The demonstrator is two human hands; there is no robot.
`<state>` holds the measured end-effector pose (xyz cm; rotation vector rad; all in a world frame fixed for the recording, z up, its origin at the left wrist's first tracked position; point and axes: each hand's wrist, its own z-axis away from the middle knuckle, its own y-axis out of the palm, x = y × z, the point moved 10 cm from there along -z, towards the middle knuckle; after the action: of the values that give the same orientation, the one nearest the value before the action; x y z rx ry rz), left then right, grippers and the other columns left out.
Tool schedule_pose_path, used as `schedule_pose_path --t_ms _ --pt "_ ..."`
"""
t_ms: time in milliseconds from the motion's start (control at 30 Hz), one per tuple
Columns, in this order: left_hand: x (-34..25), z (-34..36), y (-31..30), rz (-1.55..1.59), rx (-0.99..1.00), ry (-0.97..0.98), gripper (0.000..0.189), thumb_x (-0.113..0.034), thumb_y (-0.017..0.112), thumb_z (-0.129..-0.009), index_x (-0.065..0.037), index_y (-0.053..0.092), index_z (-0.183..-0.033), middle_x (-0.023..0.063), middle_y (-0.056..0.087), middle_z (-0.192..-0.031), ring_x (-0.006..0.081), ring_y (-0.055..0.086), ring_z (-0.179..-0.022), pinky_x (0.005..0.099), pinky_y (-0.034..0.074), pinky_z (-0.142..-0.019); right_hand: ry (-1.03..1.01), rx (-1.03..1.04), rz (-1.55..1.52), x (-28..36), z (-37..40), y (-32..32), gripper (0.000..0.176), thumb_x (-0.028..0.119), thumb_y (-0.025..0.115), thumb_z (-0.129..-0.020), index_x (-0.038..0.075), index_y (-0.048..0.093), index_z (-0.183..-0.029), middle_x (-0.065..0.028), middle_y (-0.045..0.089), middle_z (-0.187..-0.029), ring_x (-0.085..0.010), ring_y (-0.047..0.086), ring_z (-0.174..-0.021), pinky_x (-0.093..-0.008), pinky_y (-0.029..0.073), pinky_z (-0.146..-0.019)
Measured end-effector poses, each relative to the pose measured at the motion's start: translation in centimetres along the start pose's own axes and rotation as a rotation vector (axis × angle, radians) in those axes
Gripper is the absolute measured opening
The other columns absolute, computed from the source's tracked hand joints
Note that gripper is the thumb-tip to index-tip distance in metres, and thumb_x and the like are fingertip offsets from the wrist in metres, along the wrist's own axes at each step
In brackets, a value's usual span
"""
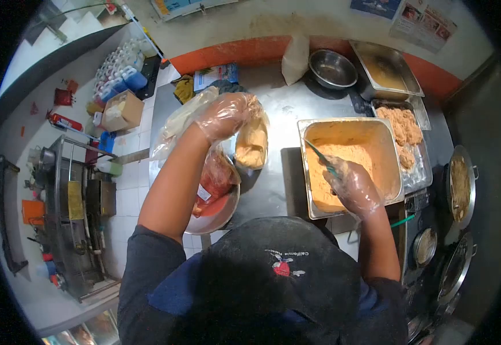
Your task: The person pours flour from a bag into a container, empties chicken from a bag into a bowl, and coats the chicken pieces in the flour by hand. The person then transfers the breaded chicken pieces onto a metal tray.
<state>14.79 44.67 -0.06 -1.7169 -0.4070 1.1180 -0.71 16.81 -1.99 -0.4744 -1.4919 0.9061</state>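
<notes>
My right hand [354, 187], in a clear plastic glove, closes on a slim green utensil [318, 152] whose kind I cannot make out. It is over a deep rectangular metal pan [399, 164] with orange crumbly powder [342, 155] inside. My left hand [230, 118], also gloved, is curled at the far end of a metal container [265, 146] of pale orange paste [251, 146]. Paste coats its fingertips; what they hold, if anything, is hidden. Nearer me, a round metal bowl [227, 214] carries a bag of red meat-like contents [215, 178].
A tray of orange coated pieces [400, 129] lies right of the pan. Behind stand an empty-looking metal bowl [332, 68] and a rectangular tub [385, 69]. Large round pans [462, 187] line the right side. A metal rack [72, 201] and a cardboard box [123, 112] are at left.
</notes>
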Motion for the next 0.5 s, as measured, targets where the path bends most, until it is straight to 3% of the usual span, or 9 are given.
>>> schedule_pose_path --t_ms 33,100,133,167,233,267,367,433,500 --pt "-0.2 -0.2 0.6 -0.002 0.006 0.009 0.025 -0.024 0.063 -0.102 -0.002 0.075 -0.104 0.0241 0.076 -0.105 0.0471 0.071 -0.097 0.0543 0.057 -0.086 0.007 -0.007 -0.003 0.1 -0.6 0.4 0.031 0.017 0.07 -0.104 0.004 0.069 -0.133 -0.0271 0.071 -0.099 -0.041 0.071 -0.089 -0.0511 0.056 -0.08" --pt "-1.0 -0.5 2.1 -0.143 0.007 0.069 0.024 -0.024 0.063 -0.102 -0.003 0.074 -0.105 0.0226 0.075 -0.106 0.0458 0.072 -0.098 0.0543 0.057 -0.087 -0.032 0.006 -0.147 1.2 -2.1 1.6 0.033 0.01 0.061 -0.11 0.0 0.062 -0.141 -0.0162 0.076 -0.13 -0.026 0.074 -0.103 -0.0391 0.06 -0.088" --pt "-3.4 0.7 1.6 -0.336 -0.231 0.248 0.031 -0.031 0.07 -0.098 -0.001 0.072 -0.104 0.0238 0.073 -0.102 0.044 0.073 -0.097 0.0536 0.058 -0.087 -0.071 -0.024 -0.067 1.5 -2.8 2.0 0.04 0.007 0.058 -0.109 0.003 0.06 -0.148 -0.0205 0.074 -0.121 -0.0335 0.073 -0.108 -0.0448 0.059 -0.089" --pt "-3.7 2.0 3.0 -0.336 -0.219 0.26 0.031 -0.031 0.07 -0.098 -0.001 0.072 -0.104 0.0238 0.073 -0.102 0.044 0.073 -0.097 0.0536 0.058 -0.087 -0.059 -0.032 -0.074 1.5 -3.1 1.8 0.04 0.007 0.058 -0.109 0.003 0.06 -0.148 -0.0205 0.074 -0.121 -0.0335 0.073 -0.108 -0.0448 0.059 -0.089" --pt "-4.3 5.5 0.1 -0.232 -0.416 -0.241 0.04 -0.038 0.076 -0.092 0.002 0.071 -0.099 0.0261 0.073 -0.101 0.0415 0.074 -0.096 0.0525 0.059 -0.085 -0.233 -0.001 0.399 5.8 -3.8 1.0 0.037 0.004 0.057 -0.104 0.001 0.062 -0.14 -0.0244 0.071 -0.113 -0.0406 0.071 -0.105 -0.0487 0.058 -0.09" --pt "-5.1 6.5 1.0 -0.235 -0.408 -0.232 0.04 -0.038 0.076 -0.092 0.002 0.071 -0.099 0.0261 0.073 -0.101 0.0415 0.074 -0.096 0.0525 0.059 -0.085 -0.289 -0.089 0.44 5.4 -4.3 1.5 0.035 0.002 0.06 -0.098 0.003 0.067 -0.133 -0.0234 0.069 -0.098 -0.0439 0.07 -0.097 -0.0525 0.056 -0.087" --pt "-5.7 8.0 2.4 -0.379 -0.344 -0.321 0.056 -0.051 0.082 -0.09 0.003 0.07 -0.103 0.0312 0.07 -0.12 0.0424 0.072 -0.108 0.052 0.058 -0.092 -0.245 -0.154 0.37 4.6 -6.4 1.5 0.043 0.004 0.062 -0.097 0.012 0.069 -0.139 -0.0223 0.069 -0.096 -0.0438 0.07 -0.093 -0.0531 0.057 -0.085" --pt "-5.3 7.7 2.5 -0.231 -0.23 -0.437 0.039 -0.041 0.076 -0.092 -0.002 0.074 -0.094 0.0248 0.077 -0.1 0.0405 0.075 -0.096 0.0507 0.058 -0.087 -0.304 -0.156 0.425 4.2 -7.9 3.0 0.043 0.006 0.066 -0.096 0.014 0.072 -0.137 -0.0205 0.069 -0.098 -0.0424 0.071 -0.091 -0.0534 0.058 -0.082" --pt "-4.2 7.8 3.1 -0.25 -0.297 -0.397 0.037 -0.04 0.074 -0.093 -0.004 0.076 -0.099 0.0221 0.078 -0.095 0.04 0.076 -0.094 0.0508 0.057 -0.088 -0.4 -0.208 0.461 4.7 -8.6 4.0 0.025 0.008 0.067 -0.095 0.007 0.074 -0.119 -0.0198 0.069 -0.098 -0.0413 0.071 -0.089 -0.0534 0.058 -0.079"
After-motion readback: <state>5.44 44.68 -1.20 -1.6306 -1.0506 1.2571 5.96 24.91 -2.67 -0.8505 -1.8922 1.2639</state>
